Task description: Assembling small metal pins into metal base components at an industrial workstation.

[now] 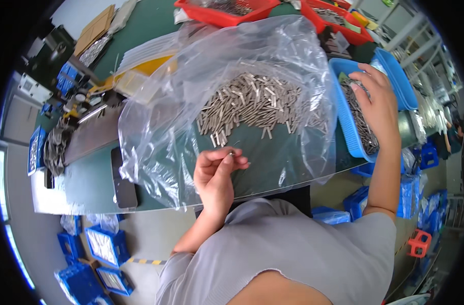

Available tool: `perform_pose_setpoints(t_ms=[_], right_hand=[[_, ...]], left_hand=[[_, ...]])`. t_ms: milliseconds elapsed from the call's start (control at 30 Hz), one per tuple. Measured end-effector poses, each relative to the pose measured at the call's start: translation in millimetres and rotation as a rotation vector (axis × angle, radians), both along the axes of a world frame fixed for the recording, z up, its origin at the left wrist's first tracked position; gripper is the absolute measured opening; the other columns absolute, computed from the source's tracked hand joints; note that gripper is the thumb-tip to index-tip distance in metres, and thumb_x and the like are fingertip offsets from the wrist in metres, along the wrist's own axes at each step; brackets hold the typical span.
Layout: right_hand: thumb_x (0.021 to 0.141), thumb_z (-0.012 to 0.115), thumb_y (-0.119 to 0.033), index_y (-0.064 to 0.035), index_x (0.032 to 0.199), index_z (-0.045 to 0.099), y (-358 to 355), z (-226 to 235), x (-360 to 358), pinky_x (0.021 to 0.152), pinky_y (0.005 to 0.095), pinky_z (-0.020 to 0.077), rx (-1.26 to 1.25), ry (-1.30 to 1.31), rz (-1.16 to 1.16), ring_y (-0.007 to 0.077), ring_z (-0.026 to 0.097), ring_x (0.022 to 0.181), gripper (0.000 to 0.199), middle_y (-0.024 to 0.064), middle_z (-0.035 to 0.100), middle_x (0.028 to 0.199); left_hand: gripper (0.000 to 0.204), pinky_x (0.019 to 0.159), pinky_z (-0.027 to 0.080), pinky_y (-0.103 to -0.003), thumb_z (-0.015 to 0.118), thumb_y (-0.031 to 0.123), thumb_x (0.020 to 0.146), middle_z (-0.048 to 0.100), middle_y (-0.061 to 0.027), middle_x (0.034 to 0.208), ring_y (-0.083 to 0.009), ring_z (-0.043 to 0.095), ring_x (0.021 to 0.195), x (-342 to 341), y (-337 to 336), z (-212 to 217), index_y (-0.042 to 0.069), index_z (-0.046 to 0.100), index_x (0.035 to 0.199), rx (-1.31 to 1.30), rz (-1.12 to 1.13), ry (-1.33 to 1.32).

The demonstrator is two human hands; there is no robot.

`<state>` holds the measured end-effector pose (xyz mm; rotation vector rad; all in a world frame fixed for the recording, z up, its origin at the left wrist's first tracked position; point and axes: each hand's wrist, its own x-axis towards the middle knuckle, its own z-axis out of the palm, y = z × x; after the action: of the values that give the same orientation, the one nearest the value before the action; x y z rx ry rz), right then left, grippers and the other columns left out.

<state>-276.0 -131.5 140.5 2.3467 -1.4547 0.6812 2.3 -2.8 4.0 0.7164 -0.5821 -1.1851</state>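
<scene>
The left hand (215, 175) is drawn in close to the body, forearm rising from the lower edge, fingers (227, 161) curled with thumb and forefinger pinched together. The right arm stretches forward, nearly straight; the right hand (377, 101) lies palm down, fingers spread loosely and pointing left.

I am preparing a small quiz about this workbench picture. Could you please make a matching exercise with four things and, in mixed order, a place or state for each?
Things:
1. left hand
2. right hand
3. pile of small grey metal strips
4. flat black phone

Places or states:
A. lying on the clear plastic bag
B. resting over the blue plastic tray
C. pinching one small metal piece
D. at the near table edge, left of the bag

Pairs: 1-C, 2-B, 3-A, 4-D
</scene>
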Motion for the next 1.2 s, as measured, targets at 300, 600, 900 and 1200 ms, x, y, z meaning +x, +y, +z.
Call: perform_pose_setpoints(t_ms=[300,600,900,1200], right_hand=[[0.074,0.067,-0.006,-0.0066,0.088,0.062,18,-69,145,0.064,0.0350,0.0494,0.505,-0.122,0.744,0.0251,0.061,0.076,0.015,0.0056,0.059,0.087],[0.064,0.064,-0.003,-0.0093,0.091,0.065,3,-114,187,0.069,0.0319,0.0515,0.340,-0.032,0.970,0.0232,0.058,0.085,0.028,0.0051,0.056,0.095],[0.070,0.064,-0.006,-0.0075,0.077,0.060,-6,-105,155,0.064,0.0331,0.0501,0.442,-0.078,0.889,0.0227,0.058,0.081,0.008,0.0042,0.055,0.081],[0.075,0.067,-0.003,-0.0043,0.085,0.064,-11,-102,140,0.064,0.0281,0.0495,0.722,-0.378,0.823,0.0181,0.061,0.074,0.010,0.0050,0.060,0.081]], left_hand=[[0.008,0.072,0.054,-0.034,0.048,-0.007,0.088,0.061,-0.0182,0.096,-0.0201,0.063,0.078,4,8,-4,-0.003,0.050,0.094,-0.055,-0.120,-0.053],[0.008,0.075,0.051,-0.027,0.049,-0.005,0.088,0.060,-0.0145,0.099,-0.0143,0.060,0.079,8,14,-2,-0.002,0.052,0.095,-0.031,-0.281,-0.103],[0.008,0.073,0.053,-0.031,0.048,-0.005,0.088,0.060,-0.0179,0.099,-0.0174,0.061,0.078,8,10,-4,-0.002,0.050,0.095,-0.074,-0.172,-0.065],[0.007,0.069,0.056,-0.035,0.050,0.000,0.089,0.060,-0.0197,0.097,-0.0210,0.064,0.076,2,3,-5,-0.003,0.052,0.096,-0.016,0.020,-0.023]])
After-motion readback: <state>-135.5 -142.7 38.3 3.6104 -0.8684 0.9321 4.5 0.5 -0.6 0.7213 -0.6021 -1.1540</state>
